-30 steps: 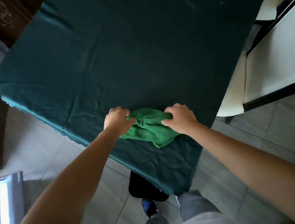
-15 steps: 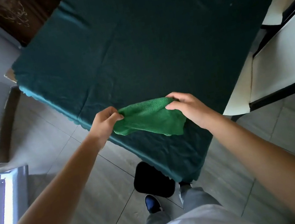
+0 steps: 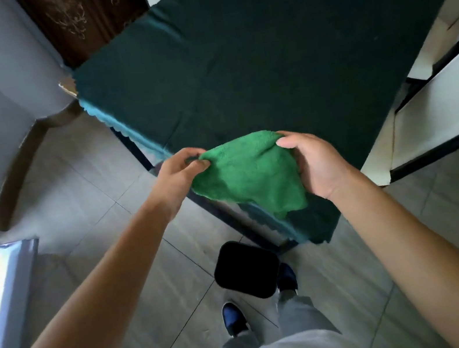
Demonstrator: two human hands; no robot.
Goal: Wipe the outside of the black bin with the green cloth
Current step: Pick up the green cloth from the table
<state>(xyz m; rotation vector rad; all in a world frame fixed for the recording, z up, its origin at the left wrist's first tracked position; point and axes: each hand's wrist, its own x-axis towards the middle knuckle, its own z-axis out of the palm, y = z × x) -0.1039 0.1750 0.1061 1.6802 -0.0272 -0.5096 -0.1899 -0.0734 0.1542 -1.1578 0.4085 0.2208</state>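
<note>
Hanging between my two hands, the green cloth [image 3: 252, 172] sits above the near edge of the counter [image 3: 262, 54], draped in dark green fabric. My left hand [image 3: 175, 180] pinches its left corner and my right hand [image 3: 315, 164] grips the right edge. Below, the black bin [image 3: 246, 269] stands on the tiled floor [image 3: 98, 203] just beside my shoes [image 3: 233, 317].

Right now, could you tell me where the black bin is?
The black bin stands on the floor at lower centre, below the table corner, just ahead of the person's shoes.
</note>
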